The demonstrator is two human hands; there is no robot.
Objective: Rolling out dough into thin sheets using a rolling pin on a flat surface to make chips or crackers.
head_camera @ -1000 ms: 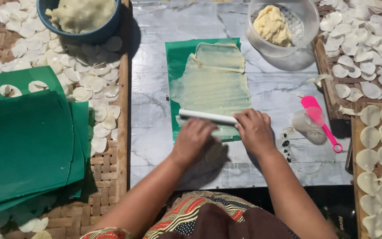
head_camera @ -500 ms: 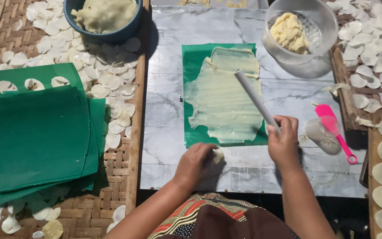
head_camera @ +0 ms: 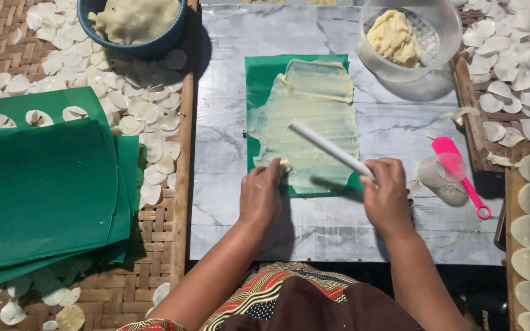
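Right hand (head_camera: 386,195) is closed around the lower end of a thin white rolling rod (head_camera: 329,149). A second ago the rod lay flat across the near edge of the dough under both palms; now it is lifted at an angle, its far tip over the middle of the sheet. Rolling contact has stopped.

Left hand (head_camera: 260,195) has left the rod; its fingertips pinch a small lump at the near-left edge of the pale, thinly rolled dough sheet (head_camera: 314,116). The dough lies on a green plastic square (head_camera: 264,79) in the middle of the grey marbled worktop (head_camera: 216,153).

Edges: the dough reaches the green square's right border and nearly its near border; bare green shows along the left and top. Open worktop lies left of the square and in front of the hands.

To the right, close by, lie a clear cup (head_camera: 440,181) and pink spatula (head_camera: 464,178). A clear bowl of yellow dough (head_camera: 400,37) stands beyond; a blue bowl of dough (head_camera: 133,21) sits far left.
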